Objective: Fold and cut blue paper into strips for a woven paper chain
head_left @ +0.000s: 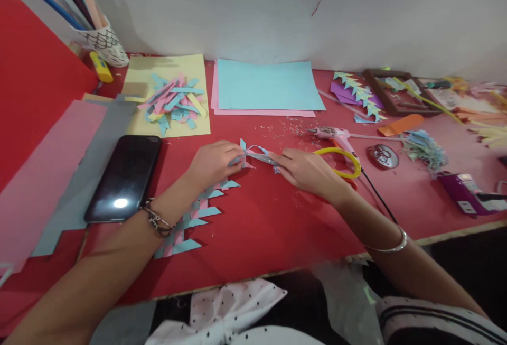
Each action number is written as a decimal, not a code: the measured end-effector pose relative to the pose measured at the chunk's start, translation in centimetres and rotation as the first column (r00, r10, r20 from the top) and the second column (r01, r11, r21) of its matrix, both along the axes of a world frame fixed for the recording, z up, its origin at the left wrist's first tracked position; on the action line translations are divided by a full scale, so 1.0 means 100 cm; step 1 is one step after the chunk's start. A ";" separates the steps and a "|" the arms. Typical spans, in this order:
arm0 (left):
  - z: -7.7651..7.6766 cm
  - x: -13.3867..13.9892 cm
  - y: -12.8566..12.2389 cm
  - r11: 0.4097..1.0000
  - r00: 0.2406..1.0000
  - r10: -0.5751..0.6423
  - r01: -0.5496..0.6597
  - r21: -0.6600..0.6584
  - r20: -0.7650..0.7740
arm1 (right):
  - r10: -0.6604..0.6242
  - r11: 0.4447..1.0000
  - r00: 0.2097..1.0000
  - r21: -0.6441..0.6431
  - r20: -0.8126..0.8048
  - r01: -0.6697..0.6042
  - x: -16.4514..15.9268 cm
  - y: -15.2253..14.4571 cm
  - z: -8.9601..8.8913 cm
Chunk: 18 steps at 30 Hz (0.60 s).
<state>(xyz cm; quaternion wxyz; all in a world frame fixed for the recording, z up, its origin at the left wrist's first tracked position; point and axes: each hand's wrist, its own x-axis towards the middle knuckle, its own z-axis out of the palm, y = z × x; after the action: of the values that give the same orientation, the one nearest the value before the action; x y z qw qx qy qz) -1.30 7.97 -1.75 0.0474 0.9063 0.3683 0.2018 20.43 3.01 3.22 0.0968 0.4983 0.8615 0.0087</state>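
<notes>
My left hand (217, 163) is closed on the upper end of a folded paper chain (198, 219) made of light blue and pink strips with pointed ends. The chain runs from under the fingers toward the table's front edge. In my right hand (303, 169) is a pair of scissors (266, 158), gripped near the middle, with its yellow handle loop (358, 164) sticking out behind the hand. The metal blades point left, their tips at the paper by my left fingertips. Whether the tips touch the paper I cannot tell.
A black phone (123, 178) lies left of my left forearm. Cut strips (174, 99) are heaped on a yellow sheet (137, 78). Blue sheets (269, 83) lie at the back. To the right are a pink glue gun (335, 133), a round tin (382, 156) and a finished-looking chain (362, 94).
</notes>
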 end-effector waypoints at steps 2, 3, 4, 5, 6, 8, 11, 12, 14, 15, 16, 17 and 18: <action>0.000 0.000 0.000 1.000 1.000 -0.002 0.002 -0.001 0.008 | -0.005 1.000 1.000 0.014 -0.001 0.005 0.001 -0.001 0.000; 0.000 0.000 0.000 1.000 1.000 -0.007 0.007 0.000 0.014 | -0.006 1.000 1.000 0.025 -0.009 0.006 0.002 -0.001 0.000; -0.001 0.000 0.000 1.000 1.000 -0.011 0.011 0.001 0.018 | -0.004 0.999 1.000 0.037 -0.020 0.005 0.003 -0.001 -0.001; -0.001 0.000 0.001 1.000 1.000 -0.014 0.014 0.003 0.020 | -0.001 0.999 0.999 0.046 -0.032 0.002 0.004 -0.002 -0.001; -0.001 0.000 0.001 1.000 1.000 -0.014 0.014 0.008 0.020 | 0.003 0.999 0.999 0.052 -0.042 -0.001 0.005 -0.002 -0.002; -0.001 0.000 0.001 1.000 1.000 -0.007 0.007 0.021 0.020 | 0.013 0.999 0.998 0.051 -0.056 -0.010 0.007 -0.003 -0.004; -0.001 0.000 0.001 0.999 1.000 -0.009 0.009 0.031 0.021 | 0.021 0.999 0.998 0.035 -0.058 -0.019 0.009 -0.003 -0.005; -0.001 0.000 0.001 0.999 1.000 -0.011 0.010 0.031 0.018 | 0.021 0.999 0.998 0.029 -0.057 -0.019 0.009 -0.003 -0.006; -0.001 0.000 0.001 0.999 1.000 -0.014 0.014 0.031 0.009 | 0.018 1.000 0.998 0.022 -0.055 -0.017 0.008 -0.002 -0.006; -0.001 0.000 0.002 0.999 1.000 -0.015 0.015 0.032 0.005 | 0.017 1.000 0.998 0.020 -0.054 -0.016 0.008 -0.002 -0.006; -0.001 0.000 0.002 0.999 1.000 -0.018 0.018 0.033 0.004 | 0.017 1.000 0.998 0.018 -0.053 -0.016 0.007 -0.002 -0.005; -0.002 0.000 0.002 0.999 1.000 -0.022 0.022 0.036 0.004 | 0.015 1.000 0.999 0.016 -0.050 -0.015 0.007 -0.002 -0.005; -0.002 0.000 0.002 0.999 1.000 -0.025 0.025 0.039 0.005 | 0.013 1.000 0.999 0.014 -0.048 -0.013 0.007 -0.002 -0.005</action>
<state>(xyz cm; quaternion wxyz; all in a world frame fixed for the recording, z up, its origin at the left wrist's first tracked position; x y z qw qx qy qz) -1.34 8.17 -1.92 0.0334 0.9110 0.3527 0.2111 21.11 2.83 2.75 0.0728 0.4934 0.8668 0.0030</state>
